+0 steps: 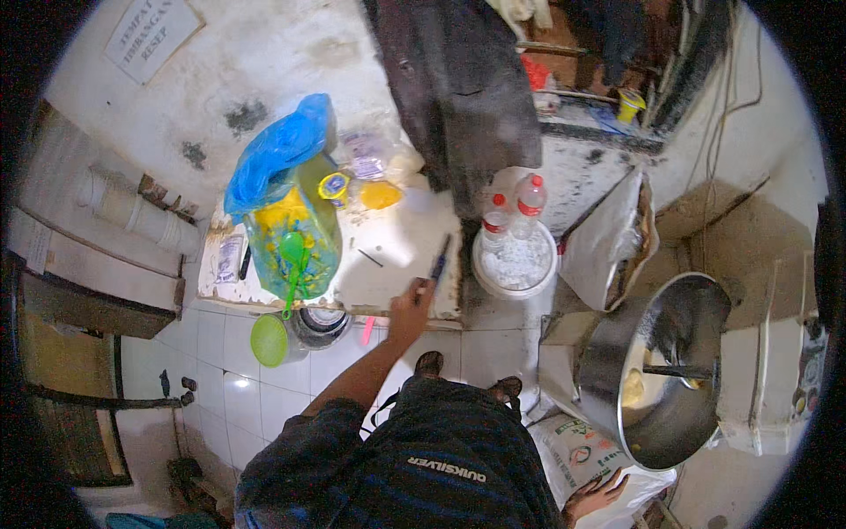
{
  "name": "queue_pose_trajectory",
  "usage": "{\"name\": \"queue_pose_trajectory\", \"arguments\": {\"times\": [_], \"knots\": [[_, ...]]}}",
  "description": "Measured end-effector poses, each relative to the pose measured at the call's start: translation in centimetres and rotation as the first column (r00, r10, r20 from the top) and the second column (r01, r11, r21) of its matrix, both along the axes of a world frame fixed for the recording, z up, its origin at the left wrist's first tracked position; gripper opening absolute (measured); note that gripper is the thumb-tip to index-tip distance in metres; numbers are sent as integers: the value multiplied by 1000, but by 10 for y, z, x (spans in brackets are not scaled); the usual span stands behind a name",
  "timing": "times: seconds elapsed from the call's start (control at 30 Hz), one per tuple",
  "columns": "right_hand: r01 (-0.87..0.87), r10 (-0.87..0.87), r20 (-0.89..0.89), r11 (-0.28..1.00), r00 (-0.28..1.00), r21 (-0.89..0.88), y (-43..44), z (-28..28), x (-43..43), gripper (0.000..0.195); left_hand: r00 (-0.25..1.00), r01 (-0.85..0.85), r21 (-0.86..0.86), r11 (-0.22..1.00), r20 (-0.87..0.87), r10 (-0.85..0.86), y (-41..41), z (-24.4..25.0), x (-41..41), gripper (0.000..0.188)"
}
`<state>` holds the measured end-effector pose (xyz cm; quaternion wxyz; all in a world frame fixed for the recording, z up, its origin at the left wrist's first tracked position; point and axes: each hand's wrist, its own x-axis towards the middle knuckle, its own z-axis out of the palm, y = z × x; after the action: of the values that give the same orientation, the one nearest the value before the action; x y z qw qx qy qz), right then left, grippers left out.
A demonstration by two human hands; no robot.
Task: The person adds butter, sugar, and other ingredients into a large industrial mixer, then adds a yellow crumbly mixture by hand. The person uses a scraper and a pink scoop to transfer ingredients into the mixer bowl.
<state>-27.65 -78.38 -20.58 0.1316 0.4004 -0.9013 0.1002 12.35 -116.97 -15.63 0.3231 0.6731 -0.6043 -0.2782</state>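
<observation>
My left hand is closed around a slim dark tool, apparently a knife or cutter, over the right front part of a white worktop. Its tip points away from me. Down at the lower right, my right hand lies with fingers spread against a printed white sack. Left of the tool, a small dark stick rests on the worktop. Farther left is a large plastic bag of yellow matter, with a green plastic scoop on it and blue plastic over its back.
A steel mixer bowl holding pale dough stands at the right. Beyond my feet, a white bucket of white pieces carries plastic bottles with red caps. A green-lidded tub sits below the worktop; dark cloth hangs behind.
</observation>
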Motion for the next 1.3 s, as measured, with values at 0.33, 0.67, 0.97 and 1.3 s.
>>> {"name": "queue_pose_trajectory", "arguments": {"times": [0.33, 0.67, 0.97, 1.3], "knots": [[-180, 166, 178, 981, 970, 67, -68, 4, 91, 33, 906, -347, -44, 937, 244, 347, -66, -68, 152, 55], [425, -420, 359, 903, 833, 70, 2, 6, 181, 53, 830, 183, -344, 921, 557, 43, -67, -118, 180, 66], [665, -839, 466, 520, 279, 537, 130, -43, 236, 28, 736, 653, -158, 741, 363, -571, -40, -10, 69, 24], [858, -767, 486, 510, 418, 66, 213, -14, 113, 27, 557, 824, -156, 545, 405, -725, 67, -47, -45, 17]]}}
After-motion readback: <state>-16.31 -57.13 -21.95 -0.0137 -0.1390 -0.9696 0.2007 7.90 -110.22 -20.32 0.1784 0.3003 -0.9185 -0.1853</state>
